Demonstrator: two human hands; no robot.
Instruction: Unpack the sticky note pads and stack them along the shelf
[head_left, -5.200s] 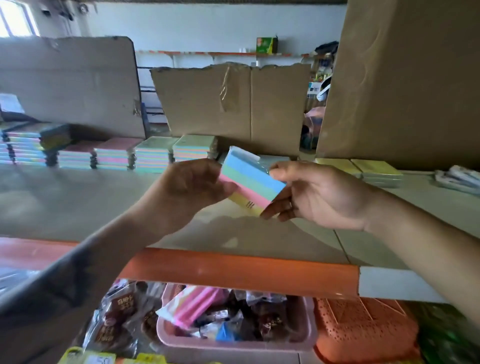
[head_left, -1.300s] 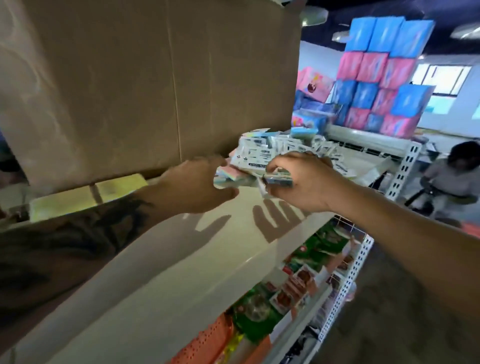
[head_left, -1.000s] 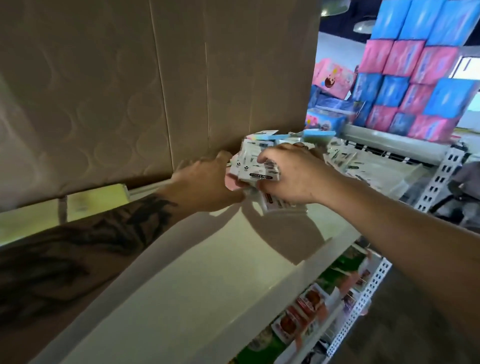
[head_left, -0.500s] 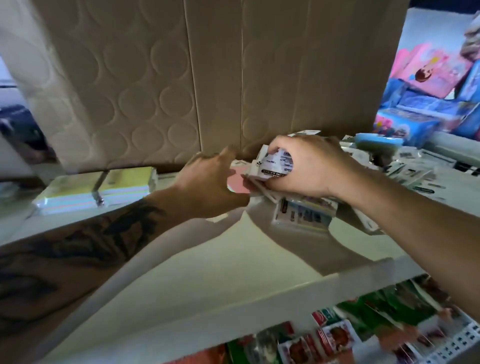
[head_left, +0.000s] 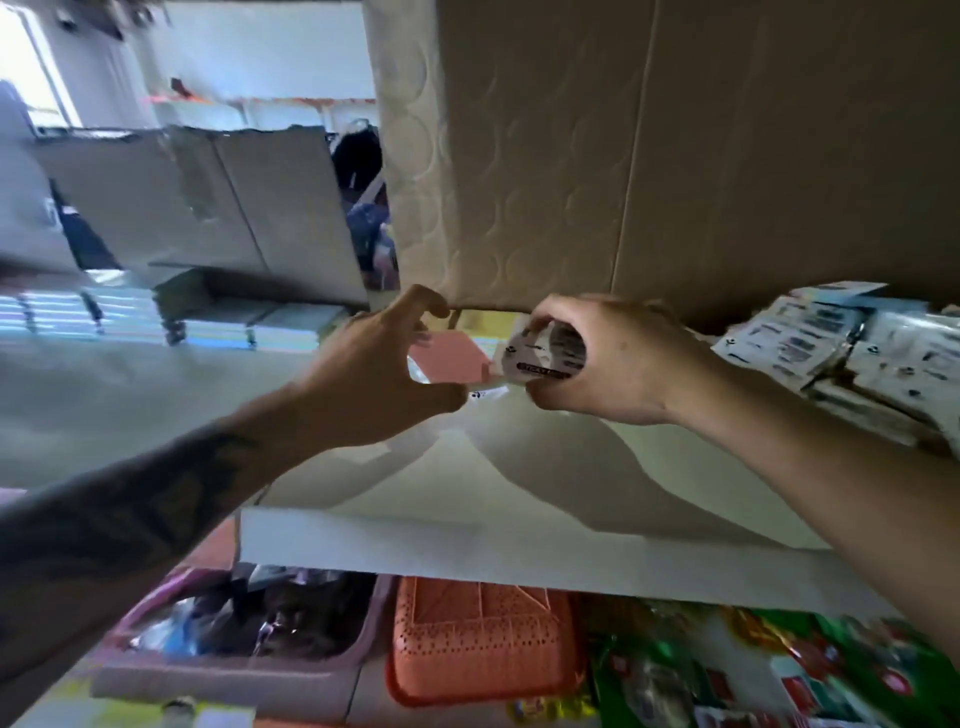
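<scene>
Above the white shelf (head_left: 519, 499) I hold a wrapped sticky note pad (head_left: 452, 361) with a pink top between both hands. My left hand (head_left: 379, 379) curls around its left side. My right hand (head_left: 602, 358) grips the printed white wrapper label (head_left: 545, 351) at its right end. Unpacked pads stand in low stacks (head_left: 244, 325) along the shelf to the left. A heap of wrapped pads (head_left: 841, 353) lies at the right.
A tall brown cardboard box (head_left: 675, 156) stands right behind my hands. More cardboard sheets (head_left: 208, 208) lean at the back left. Below the shelf edge sit an orange perforated basket (head_left: 478, 639), a pink tub (head_left: 234, 670) and green packets (head_left: 753, 675).
The view has swung back left from the heap of wrapped pads. Both hands have come away from the heap with one wrapped pad, its pink face now showing between them.
</scene>
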